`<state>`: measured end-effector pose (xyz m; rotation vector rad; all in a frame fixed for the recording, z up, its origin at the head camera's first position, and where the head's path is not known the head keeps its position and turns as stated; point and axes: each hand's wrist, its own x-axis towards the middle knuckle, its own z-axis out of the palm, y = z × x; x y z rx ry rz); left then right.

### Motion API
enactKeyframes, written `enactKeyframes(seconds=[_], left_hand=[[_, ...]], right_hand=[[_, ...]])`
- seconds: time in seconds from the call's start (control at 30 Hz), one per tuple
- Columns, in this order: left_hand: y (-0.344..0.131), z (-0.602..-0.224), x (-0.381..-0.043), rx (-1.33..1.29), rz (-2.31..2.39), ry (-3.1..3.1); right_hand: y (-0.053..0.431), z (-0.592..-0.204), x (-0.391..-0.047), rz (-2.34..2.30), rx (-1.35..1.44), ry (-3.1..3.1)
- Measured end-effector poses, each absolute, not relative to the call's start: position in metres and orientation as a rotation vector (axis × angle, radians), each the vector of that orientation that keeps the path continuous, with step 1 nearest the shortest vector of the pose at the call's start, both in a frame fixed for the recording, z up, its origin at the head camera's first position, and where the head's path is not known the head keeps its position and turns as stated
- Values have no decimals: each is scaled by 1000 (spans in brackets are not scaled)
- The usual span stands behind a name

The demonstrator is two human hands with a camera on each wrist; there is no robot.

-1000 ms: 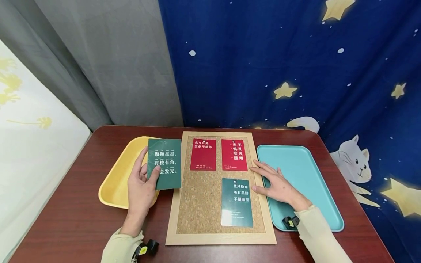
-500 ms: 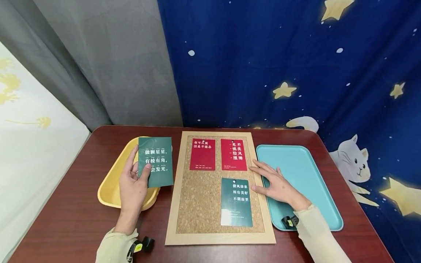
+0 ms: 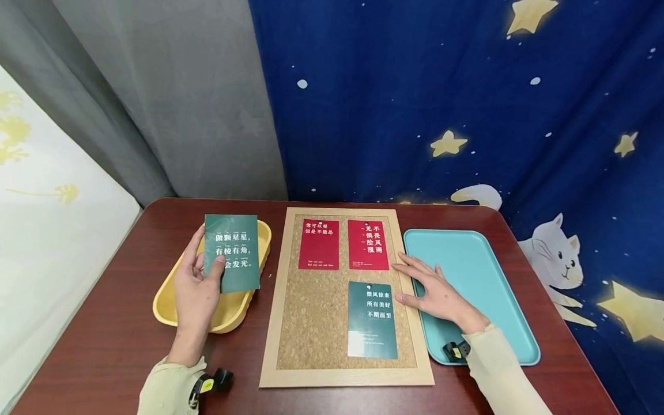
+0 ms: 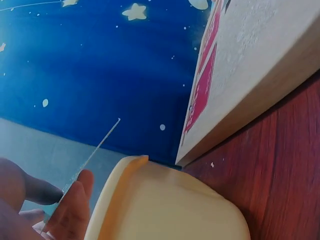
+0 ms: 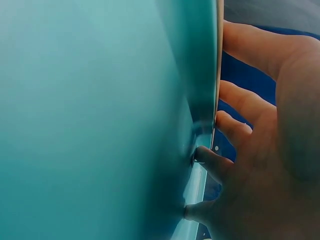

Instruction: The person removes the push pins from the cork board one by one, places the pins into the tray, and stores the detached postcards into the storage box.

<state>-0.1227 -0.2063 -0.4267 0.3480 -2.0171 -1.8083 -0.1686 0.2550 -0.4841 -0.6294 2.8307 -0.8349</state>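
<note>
My left hand (image 3: pixel 194 297) pinches a dark green card (image 3: pixel 240 276) with white lettering, thumb on its front and fingers behind it, above a yellow tray (image 3: pixel 165 308). In the left wrist view this same card (image 4: pixel 95 151) appears nearly edge-on. My right hand (image 3: pixel 434 293) has its fingers spread and touches the right side of a wood-framed cork board (image 3: pixel 311 320). Pinned to the board are a left red card (image 3: pixel 319 249), a right red card (image 3: pixel 365 258) and a green card (image 3: pixel 370 325). The right wrist view shows the right hand's fingers (image 5: pixel 245 102) at the edge.
A turquoise tray (image 3: pixel 479 276) lies right of the board, partly under my right wrist. Everything stands on a dark red-brown table (image 3: pixel 109 340). Behind it hang a grey curtain (image 3: pixel 218 115) and a blue starry curtain (image 3: pixel 363 115).
My left hand has moved left with the green card, away from the board's left edge to over the yellow tray. The right hand has stayed at the board's right side.
</note>
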Motion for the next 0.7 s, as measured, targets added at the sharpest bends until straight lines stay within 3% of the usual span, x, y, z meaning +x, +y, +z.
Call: enactKeyframes(seconds=[0.7], left_hand=[[-219, -429, -124, 513, -1676, -2087]], right_hand=[[255, -484, -169, -834, -619, 2824]])
